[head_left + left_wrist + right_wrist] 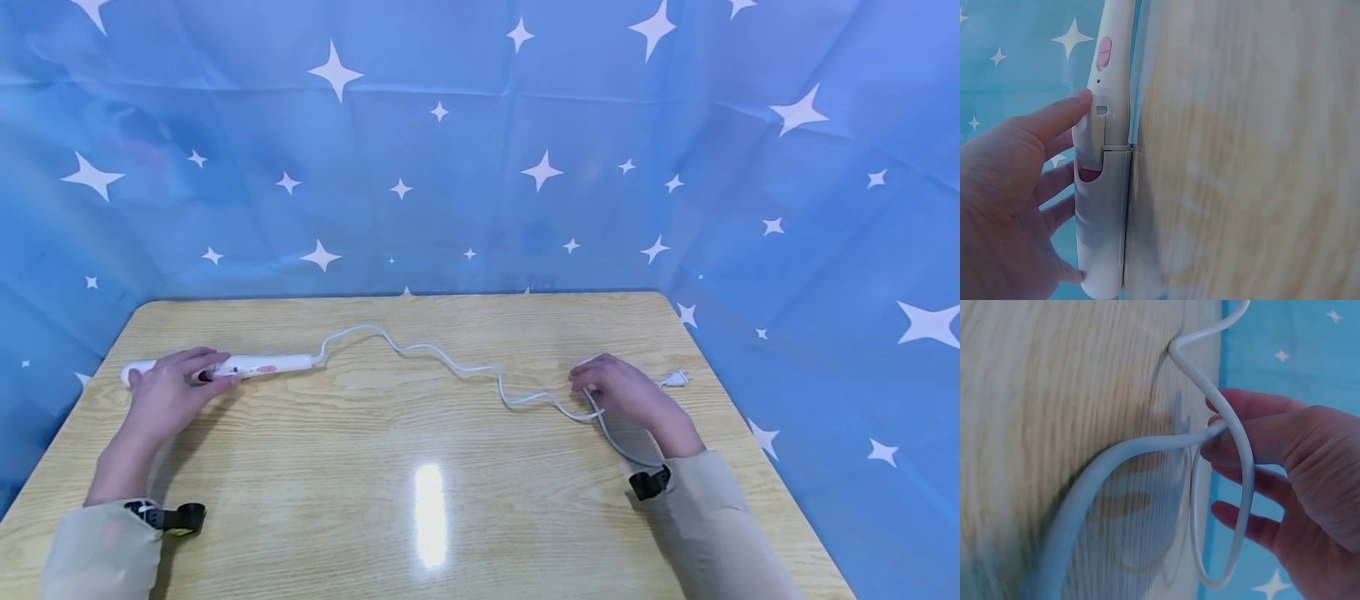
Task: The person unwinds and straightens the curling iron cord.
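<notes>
Backdrop (480, 167): blue cloth printed with white stars, hung behind and along both sides of the table.

Table (420, 467): pale wood-grain top, glossy, with a bright glare patch near my edge.

Hair iron (255, 365): long white wand with pink markings, lying flat on the far left part of the table, its length running left to right. It sits directly under my left hand; its rounded tip pokes out just past the hand on the left, and the pink-buttoned handle extends to the right. In the left wrist view its two arms lie closed together.

Cord (450, 362): white, leaving the right end of the hair iron, wandering in loose waves across the middle of the table to my right hand, then looping back toward my sleeve.

My left hand (168, 387): laid over the hair iron, thumb on the near side and fingers curled along the far side, gripping it.

My right hand (622, 392): on the right part of the table, well apart from the hair iron. The right wrist view shows a loop of cord hooked round my curled fingers (1241, 444).

Plug (675, 380): small, white, on the table just beyond my right hand.
</notes>
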The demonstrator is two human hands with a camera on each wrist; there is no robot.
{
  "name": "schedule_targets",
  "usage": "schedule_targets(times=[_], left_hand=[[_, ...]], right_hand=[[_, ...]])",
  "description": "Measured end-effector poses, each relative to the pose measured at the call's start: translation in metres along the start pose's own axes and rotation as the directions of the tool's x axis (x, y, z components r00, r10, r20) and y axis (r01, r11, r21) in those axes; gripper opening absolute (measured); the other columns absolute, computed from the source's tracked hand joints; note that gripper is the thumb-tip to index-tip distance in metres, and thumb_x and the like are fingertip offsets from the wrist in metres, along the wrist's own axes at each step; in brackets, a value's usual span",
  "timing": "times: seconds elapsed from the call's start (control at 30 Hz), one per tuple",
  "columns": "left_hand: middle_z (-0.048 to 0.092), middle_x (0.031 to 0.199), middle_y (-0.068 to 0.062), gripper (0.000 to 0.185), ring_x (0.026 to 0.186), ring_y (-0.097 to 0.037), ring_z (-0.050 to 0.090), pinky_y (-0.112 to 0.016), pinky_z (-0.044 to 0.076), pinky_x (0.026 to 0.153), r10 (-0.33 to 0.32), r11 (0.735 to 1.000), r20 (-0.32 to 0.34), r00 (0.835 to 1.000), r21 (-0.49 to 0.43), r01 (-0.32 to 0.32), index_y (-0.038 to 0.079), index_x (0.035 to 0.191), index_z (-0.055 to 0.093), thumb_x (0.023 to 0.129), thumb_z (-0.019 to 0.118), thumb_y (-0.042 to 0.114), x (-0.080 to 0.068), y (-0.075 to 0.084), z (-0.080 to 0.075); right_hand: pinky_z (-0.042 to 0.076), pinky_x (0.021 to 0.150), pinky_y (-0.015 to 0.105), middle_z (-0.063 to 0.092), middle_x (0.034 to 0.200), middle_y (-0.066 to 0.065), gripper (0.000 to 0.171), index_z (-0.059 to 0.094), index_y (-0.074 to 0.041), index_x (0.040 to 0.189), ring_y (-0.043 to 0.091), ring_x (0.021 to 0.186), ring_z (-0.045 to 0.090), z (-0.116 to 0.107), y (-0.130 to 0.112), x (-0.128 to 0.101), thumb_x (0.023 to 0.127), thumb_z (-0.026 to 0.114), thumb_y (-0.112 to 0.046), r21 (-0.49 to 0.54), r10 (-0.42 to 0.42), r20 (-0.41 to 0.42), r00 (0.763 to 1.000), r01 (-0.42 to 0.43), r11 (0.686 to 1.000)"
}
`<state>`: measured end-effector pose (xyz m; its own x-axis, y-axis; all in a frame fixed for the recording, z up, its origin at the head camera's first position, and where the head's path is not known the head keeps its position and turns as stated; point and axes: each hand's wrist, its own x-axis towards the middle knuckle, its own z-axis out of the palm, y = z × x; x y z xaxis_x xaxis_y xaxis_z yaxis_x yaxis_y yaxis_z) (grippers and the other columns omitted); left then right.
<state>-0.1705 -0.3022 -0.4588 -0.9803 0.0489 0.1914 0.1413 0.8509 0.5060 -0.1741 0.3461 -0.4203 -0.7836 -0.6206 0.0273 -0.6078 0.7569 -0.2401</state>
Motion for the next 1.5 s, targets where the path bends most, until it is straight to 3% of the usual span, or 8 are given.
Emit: schedule_targets(times=[0.2, 0.4, 0.63, 0.97, 1.13, 1.3, 1.43, 1.5], left_hand=[[0.051, 0.137, -0.037, 0.054, 0.128, -0.064, 0.039, -0.090, -0.007, 0.103, -0.015, 1.000, 0.004, 1.000, -0.008, 0.015, -0.005, 0.131, 0.064, 0.096, 0.074, 0.035, 0.000, 0.000, 0.000], [0.051, 0.138, -0.037, 0.054, 0.127, -0.064, 0.039, -0.090, -0.007, 0.102, -0.019, 1.000, 0.004, 1.000, -0.012, 0.020, -0.005, 0.131, 0.064, 0.096, 0.074, 0.036, 0.000, -0.001, 0.000], [0.052, 0.137, -0.037, 0.054, 0.128, -0.064, 0.038, -0.089, -0.010, 0.103, -0.018, 1.000, 0.005, 1.000, -0.021, 0.018, -0.005, 0.131, 0.064, 0.097, 0.073, 0.035, -0.002, -0.003, 0.003], [0.052, 0.137, -0.036, 0.052, 0.128, -0.063, 0.039, -0.089, -0.007, 0.103, -0.016, 0.999, -0.008, 1.000, -0.029, 0.016, -0.005, 0.130, 0.065, 0.096, 0.074, 0.033, -0.004, 0.001, 0.006], [0.052, 0.137, -0.036, 0.053, 0.127, -0.064, 0.038, -0.090, -0.007, 0.103, -0.017, 0.999, -0.006, 1.000, -0.028, 0.017, -0.005, 0.130, 0.065, 0.097, 0.074, 0.034, -0.004, 0.001, 0.005], [0.052, 0.137, -0.037, 0.053, 0.128, -0.064, 0.038, -0.090, -0.008, 0.102, -0.017, 1.000, -0.006, 1.000, -0.017, 0.017, -0.005, 0.131, 0.064, 0.097, 0.074, 0.035, -0.003, 0.000, 0.004], [0.052, 0.137, -0.036, 0.054, 0.127, -0.064, 0.039, -0.089, -0.008, 0.103, -0.018, 1.000, -0.008, 1.000, -0.015, 0.018, -0.005, 0.131, 0.064, 0.096, 0.075, 0.035, -0.002, 0.001, 0.002], [0.052, 0.137, -0.036, 0.054, 0.128, -0.064, 0.038, -0.089, -0.008, 0.103, -0.019, 1.000, -0.008, 1.000, -0.017, 0.019, -0.005, 0.131, 0.064, 0.096, 0.075, 0.034, -0.002, 0.001, 0.002]], right_hand=[[0.056, 0.092, 0.055, 0.070, 0.122, 0.017, 0.032, 0.079, -0.008, 0.103, 0.039, 0.111, 0.064, 0.004, 0.002, 0.001, 0.086, 0.069, 0.017, 0.035, 0.020, -0.013, 1.000, -0.019, 0.999], [0.053, 0.097, 0.057, 0.069, 0.120, 0.020, 0.023, 0.078, -0.006, 0.106, 0.041, 0.112, 0.063, 0.011, 0.008, 0.001, 0.090, 0.072, 0.009, 0.076, 0.073, -0.107, 0.992, -0.065, 0.995], [0.050, 0.102, 0.061, 0.063, 0.133, 0.025, 0.023, 0.076, -0.003, 0.117, 0.046, 0.123, 0.058, 0.015, 0.013, 0.001, 0.097, 0.066, 0.002, 0.291, 0.219, -0.123, 0.968, -0.176, 0.940], [0.056, 0.097, 0.054, 0.061, 0.138, 0.023, 0.025, 0.072, -0.001, 0.123, 0.043, 0.120, 0.061, 0.023, 0.024, 0.000, 0.099, 0.064, 0.002, 0.385, 0.281, -0.193, 0.940, -0.190, 0.903], [0.051, 0.103, 0.056, 0.064, 0.135, 0.019, 0.022, 0.075, -0.003, 0.118, 0.041, 0.126, 0.056, 0.024, 0.030, -0.001, 0.097, 0.068, 0.001, 0.390, 0.311, -0.320, 0.895, -0.175, 0.904], [0.049, 0.105, 0.058, 0.069, 0.128, 0.017, 0.020, 0.075, -0.002, 0.115, 0.040, 0.123, 0.060, 0.022, 0.035, -0.001, 0.097, 0.069, 0.000, 0.365, 0.343, -0.420, 0.840, -0.190, 0.911], [0.053, 0.097, 0.058, 0.071, 0.121, 0.020, 0.021, 0.075, -0.002, 0.119, 0.041, 0.116, 0.064, 0.019, 0.037, -0.005, 0.100, 0.066, -0.002, 0.377, 0.408, -0.437, 0.802, -0.249, 0.892], [0.056, 0.091, 0.052, 0.072, 0.118, 0.020, 0.021, 0.075, -0.002, 0.119, 0.040, 0.109, 0.067, 0.018, 0.038, -0.006, 0.101, 0.066, -0.005, 0.375, 0.436, -0.448, 0.781, -0.279, 0.884]])
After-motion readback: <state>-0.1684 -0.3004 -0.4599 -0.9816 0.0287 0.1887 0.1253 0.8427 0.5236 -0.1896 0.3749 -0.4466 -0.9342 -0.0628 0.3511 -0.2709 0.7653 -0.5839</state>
